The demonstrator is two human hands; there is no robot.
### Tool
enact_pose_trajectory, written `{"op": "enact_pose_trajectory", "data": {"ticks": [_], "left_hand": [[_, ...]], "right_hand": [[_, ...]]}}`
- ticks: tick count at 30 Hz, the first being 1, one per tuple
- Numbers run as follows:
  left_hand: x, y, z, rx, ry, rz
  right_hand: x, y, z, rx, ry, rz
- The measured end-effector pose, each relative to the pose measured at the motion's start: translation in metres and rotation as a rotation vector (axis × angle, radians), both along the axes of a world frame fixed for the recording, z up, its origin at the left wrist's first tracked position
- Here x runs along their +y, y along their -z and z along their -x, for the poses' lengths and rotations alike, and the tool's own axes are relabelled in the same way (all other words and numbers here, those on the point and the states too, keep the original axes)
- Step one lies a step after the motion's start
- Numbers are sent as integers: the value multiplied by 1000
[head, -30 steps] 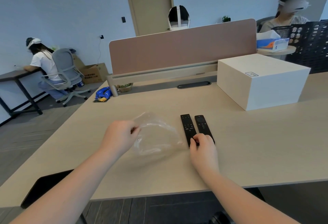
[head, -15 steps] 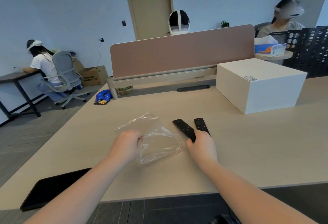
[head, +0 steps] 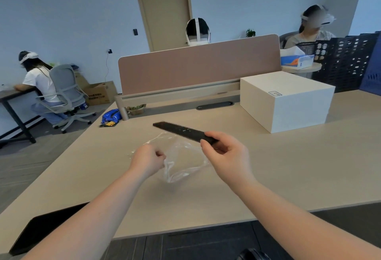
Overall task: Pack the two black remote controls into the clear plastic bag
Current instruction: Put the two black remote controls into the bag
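Beige desk (head: 288, 177), white box (head: 286, 101) behind right hand (head: 224, 156) gripping remote (head: 181, 131), left hand (head: 147, 160) pinching bag (head: 183, 163)

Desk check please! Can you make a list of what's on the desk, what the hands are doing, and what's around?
Surface: light wooden desk, mostly bare.
Job's things: black remote lifted above the clear plastic bag; whether one or two remotes are held cannot be told.
Clutter: white box; dark flat object at the near edge.
Grippers: left hand pinches the bag; right hand holds the remote by one end.
Cables: nothing seen on the desk.
Surroundings: pink divider, door, people seated at other desks.
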State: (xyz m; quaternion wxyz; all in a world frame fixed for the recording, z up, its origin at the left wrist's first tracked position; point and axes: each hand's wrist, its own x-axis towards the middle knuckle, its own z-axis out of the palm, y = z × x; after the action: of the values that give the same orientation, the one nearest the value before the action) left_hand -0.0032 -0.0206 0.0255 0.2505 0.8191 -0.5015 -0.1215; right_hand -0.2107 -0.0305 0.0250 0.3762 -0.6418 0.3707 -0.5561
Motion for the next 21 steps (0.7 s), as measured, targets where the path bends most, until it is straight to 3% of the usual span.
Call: {"op": "enact_pose_trajectory", "data": {"ticks": [7, 21], "left_hand": [[1, -10, -5, 55, -100, 136], [-2, 4, 23, -61, 121, 113]], "right_hand": [[-4, 18, 26, 66, -15, 110], [-19, 67, -29, 407, -66, 100]]}}
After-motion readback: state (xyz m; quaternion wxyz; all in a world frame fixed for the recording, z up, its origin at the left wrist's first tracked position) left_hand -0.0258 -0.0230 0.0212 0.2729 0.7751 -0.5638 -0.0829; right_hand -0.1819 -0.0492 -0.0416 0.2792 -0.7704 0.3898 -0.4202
